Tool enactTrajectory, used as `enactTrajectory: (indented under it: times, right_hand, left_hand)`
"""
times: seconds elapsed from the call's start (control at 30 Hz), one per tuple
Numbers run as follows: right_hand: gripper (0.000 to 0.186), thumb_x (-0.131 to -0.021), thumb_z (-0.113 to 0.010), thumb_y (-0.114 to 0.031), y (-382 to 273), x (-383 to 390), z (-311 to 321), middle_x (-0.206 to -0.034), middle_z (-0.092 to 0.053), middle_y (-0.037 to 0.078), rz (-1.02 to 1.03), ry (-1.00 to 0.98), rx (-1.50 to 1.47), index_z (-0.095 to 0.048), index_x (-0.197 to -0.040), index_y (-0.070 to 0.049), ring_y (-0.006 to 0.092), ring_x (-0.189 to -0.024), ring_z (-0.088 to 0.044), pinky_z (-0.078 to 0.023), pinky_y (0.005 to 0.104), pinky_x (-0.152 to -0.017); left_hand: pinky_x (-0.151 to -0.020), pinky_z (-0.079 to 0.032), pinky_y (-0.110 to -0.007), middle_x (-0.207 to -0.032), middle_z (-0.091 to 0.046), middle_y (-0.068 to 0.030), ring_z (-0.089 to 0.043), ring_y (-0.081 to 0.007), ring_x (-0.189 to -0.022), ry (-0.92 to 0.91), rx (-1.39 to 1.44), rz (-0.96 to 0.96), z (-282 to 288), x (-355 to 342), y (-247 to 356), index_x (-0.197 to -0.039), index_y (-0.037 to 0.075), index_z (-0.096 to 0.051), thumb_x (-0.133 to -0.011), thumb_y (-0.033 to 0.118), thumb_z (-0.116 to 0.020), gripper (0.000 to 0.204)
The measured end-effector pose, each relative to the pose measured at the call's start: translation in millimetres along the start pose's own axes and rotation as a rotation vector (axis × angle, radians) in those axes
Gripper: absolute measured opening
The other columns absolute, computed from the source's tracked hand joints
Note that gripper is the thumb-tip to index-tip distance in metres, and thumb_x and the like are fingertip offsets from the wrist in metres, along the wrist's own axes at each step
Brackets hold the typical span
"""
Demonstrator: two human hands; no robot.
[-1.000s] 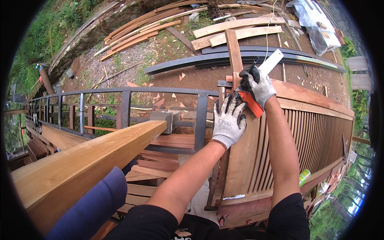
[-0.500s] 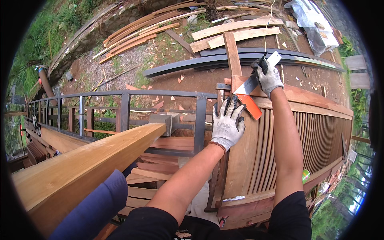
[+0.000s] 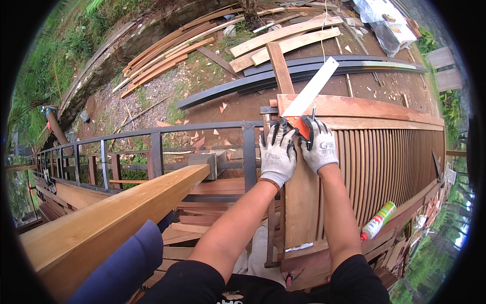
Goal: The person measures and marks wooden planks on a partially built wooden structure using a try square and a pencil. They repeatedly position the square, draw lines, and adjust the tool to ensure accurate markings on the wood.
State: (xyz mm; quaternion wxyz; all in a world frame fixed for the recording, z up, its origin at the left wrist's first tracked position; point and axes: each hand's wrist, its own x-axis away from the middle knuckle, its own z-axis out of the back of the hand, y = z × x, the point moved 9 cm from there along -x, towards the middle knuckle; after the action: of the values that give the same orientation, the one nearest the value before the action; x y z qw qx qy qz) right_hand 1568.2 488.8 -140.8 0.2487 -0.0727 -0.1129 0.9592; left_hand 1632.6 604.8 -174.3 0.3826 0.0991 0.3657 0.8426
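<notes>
A try square with an orange stock and a long pale blade (image 3: 315,90) lies at the upper left corner of a slatted wooden shutter panel (image 3: 301,213). My left hand (image 3: 277,154), in a grey and black work glove, presses its fingers on the square where stock and blade meet. Beside it, my gloved right hand (image 3: 320,144) is closed near the orange stock. A thin pencil-like stick (image 3: 314,109) pokes up from its fingers. Part of the stock is hidden under both hands.
A thick timber beam (image 3: 121,202) and a dark metal railing (image 3: 202,126) stand left. A bottle (image 3: 378,221) lies on the panel's near edge. Beyond are an upright board (image 3: 278,68), dark metal beams (image 3: 304,76) and loose planks (image 3: 288,43).
My right hand has come down from the blade to the orange stock, with the thin stick showing in its fingers. My left hand stays at the square's corner. More of the bottle shows.
</notes>
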Motion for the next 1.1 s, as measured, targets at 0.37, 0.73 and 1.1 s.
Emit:
enactTrajectory:
  times: [0.37,0.73,1.1]
  right_hand:
    - [0.060,-0.075,-0.072,-0.010,17,85,81,-0.126,-0.058,0.018,-0.165,0.225,-0.031,-0.052,-0.132,-0.008,0.0396,-0.120,-0.051,-0.040,0.0525,-0.104]
    - [0.056,-0.073,-0.068,-0.001,-35,380,207,-0.127,-0.059,0.019,-0.456,0.344,-0.097,-0.055,-0.127,-0.006,0.0429,-0.120,-0.052,-0.041,0.0532,-0.107]
    - [0.051,-0.080,-0.066,0.009,16,609,246,-0.127,-0.059,0.015,-0.788,0.533,-0.252,-0.057,-0.128,-0.002,0.0306,-0.121,-0.056,-0.044,0.0391,-0.106]
  left_hand:
    - [-0.119,-0.020,-0.059,-0.154,-0.044,-0.0073,-0.034,-0.0346,-0.144,0.070,-0.028,-0.096,0,-1,4,-0.135,0.025,-0.059,-0.091,0.020,-0.056,0.045]
    - [-0.119,-0.029,-0.045,-0.155,-0.043,-0.0152,-0.036,-0.0359,-0.145,-0.077,0.176,-0.113,-5,-3,-9,-0.137,0.013,-0.059,-0.092,0.025,-0.065,0.046]
    - [-0.080,-0.055,-0.030,-0.099,-0.073,-0.0102,-0.069,-0.0167,-0.086,-0.228,0.770,0.462,97,333,-64,-0.110,-0.004,-0.068,-0.099,0.011,-0.056,0.023]
